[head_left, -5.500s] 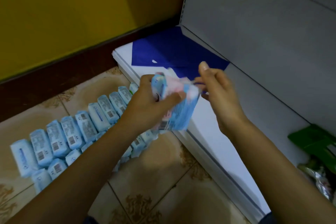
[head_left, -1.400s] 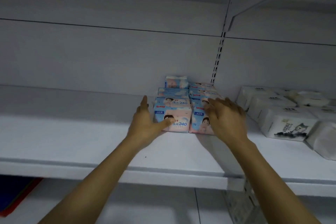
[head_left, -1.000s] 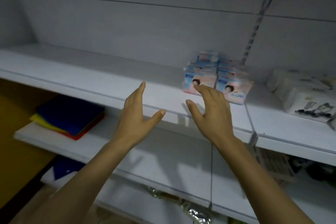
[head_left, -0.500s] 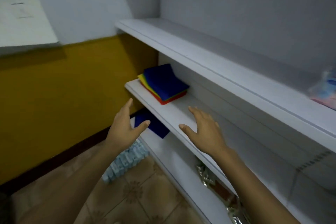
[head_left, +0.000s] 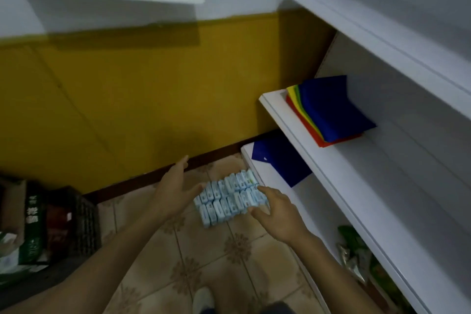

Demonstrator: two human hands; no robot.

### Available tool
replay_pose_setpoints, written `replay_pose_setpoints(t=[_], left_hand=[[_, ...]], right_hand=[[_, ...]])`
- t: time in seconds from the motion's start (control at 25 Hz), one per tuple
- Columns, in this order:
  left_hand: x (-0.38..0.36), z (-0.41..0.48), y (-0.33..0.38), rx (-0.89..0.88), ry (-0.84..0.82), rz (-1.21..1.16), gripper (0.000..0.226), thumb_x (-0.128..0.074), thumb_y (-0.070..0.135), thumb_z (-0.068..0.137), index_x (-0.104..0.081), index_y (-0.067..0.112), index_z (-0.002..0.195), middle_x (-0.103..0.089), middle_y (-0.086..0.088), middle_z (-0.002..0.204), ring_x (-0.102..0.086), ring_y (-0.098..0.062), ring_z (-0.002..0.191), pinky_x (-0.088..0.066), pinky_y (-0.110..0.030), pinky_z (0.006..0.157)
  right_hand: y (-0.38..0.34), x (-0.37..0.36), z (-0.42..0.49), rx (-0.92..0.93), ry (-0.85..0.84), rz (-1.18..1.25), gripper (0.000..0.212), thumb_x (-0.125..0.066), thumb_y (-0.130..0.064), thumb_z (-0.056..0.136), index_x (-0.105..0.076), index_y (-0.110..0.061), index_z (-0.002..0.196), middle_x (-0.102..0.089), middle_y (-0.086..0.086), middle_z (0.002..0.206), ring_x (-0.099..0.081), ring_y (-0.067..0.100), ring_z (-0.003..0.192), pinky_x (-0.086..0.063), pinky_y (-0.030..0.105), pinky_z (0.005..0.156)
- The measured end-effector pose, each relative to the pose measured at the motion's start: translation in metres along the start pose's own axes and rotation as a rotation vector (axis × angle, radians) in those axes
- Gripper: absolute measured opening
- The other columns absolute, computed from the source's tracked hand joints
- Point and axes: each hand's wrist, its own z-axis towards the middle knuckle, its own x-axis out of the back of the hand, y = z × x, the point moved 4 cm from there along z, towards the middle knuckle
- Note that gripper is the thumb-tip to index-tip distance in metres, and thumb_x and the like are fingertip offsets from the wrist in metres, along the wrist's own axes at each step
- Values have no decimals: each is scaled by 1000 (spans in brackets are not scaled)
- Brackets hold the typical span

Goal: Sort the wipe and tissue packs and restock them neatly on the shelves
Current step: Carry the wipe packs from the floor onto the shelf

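Note:
Several light blue tissue packs (head_left: 226, 197) stand in two rows on the tiled floor, beside the bottom shelf (head_left: 275, 186). My left hand (head_left: 175, 191) hovers open just left of the rows, fingers spread, holding nothing. My right hand (head_left: 276, 210) is open too, fingers stretched toward the right end of the rows; whether it touches the packs I cannot tell. White shelves (head_left: 362, 186) run along the right side.
A stack of coloured sheets (head_left: 331, 109) lies on the middle shelf and a dark blue sheet (head_left: 280, 158) on the bottom one. Green and silver bags (head_left: 354, 255) sit lower right. A cardboard box and dark crate (head_left: 58, 219) stand at left by the yellow wall.
The view swung from the upper shelf, where both hands left the pink-and-blue packs, down to the floor. Both empty hands have come down over the blue packs.

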Motion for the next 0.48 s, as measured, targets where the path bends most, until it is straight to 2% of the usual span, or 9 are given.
replay_pose_setpoints(t=[0.04,0.08,0.12,0.2,0.24,0.32,0.36,0.4,0.48], left_hand=[[-3,6,-8,28,-28,-36,89,-64,39,88,-9,15,153,-21,-5,158,-26,-23,143,-32,-43,112],[-7,14,-18,68,-61,-70,91,-64,39,88,-6,15,153,-17,-4,159,-23,-22,144,-30,-44,114],[-12,20,-26,103,-96,-88,94,-63,43,86,-3,16,153,-14,-2,160,-21,-22,145,-29,-44,115],[-21,38,-37,145,-137,-112,105,-60,61,77,-5,15,153,-19,-2,158,-26,-21,143,-31,-38,114],[-27,51,-43,165,-157,-121,102,-62,61,77,-10,16,153,-25,1,155,-31,-19,139,-32,-27,111],[-44,81,-56,215,-210,-126,72,-66,33,88,-22,22,144,-35,12,136,-39,-9,124,-31,-2,90],[-52,94,-62,259,-222,-131,58,-64,23,90,-28,26,135,-38,14,129,-41,-8,118,-33,-3,85],[-63,109,-75,326,-234,-134,51,-63,20,91,-33,25,132,-43,12,128,-46,-9,115,-39,-11,87],[-91,143,-107,461,-267,-144,48,-64,24,91,-45,16,134,-56,-3,127,-55,-17,112,-48,-27,90]], right_hand=[[4,-8,7,-33,-42,4,46,-59,-32,94,-46,-17,136,-51,-9,120,-48,4,106,-37,0,78],[10,-15,17,-68,-82,12,45,-58,-29,94,-46,-17,136,-51,-9,119,-47,2,101,-34,-2,70],[17,-21,26,-98,-106,15,46,-58,-29,95,-44,-18,137,-53,-6,124,-48,4,101,-33,-1,69],[31,-34,48,-162,-143,31,51,-57,-33,94,-40,-20,141,-51,0,135,-52,12,112,-35,10,78],[37,-41,61,-194,-159,63,52,-57,-35,94,-40,-21,142,-50,0,137,-52,14,115,-36,16,83],[55,-58,91,-252,-199,122,54,-57,-40,94,-39,-23,142,-50,-1,139,-51,14,118,-40,22,90],[64,-67,107,-276,-225,138,53,-56,-40,93,-40,-24,140,-50,-2,139,-51,15,119,-41,26,94],[73,-78,124,-306,-262,155,48,-56,-39,94,-44,-24,137,-52,-1,136,-53,16,118,-43,29,96],[94,-103,160,-367,-367,167,35,-56,-34,95,-51,-22,127,-59,3,126,-58,20,110,-48,34,93]])
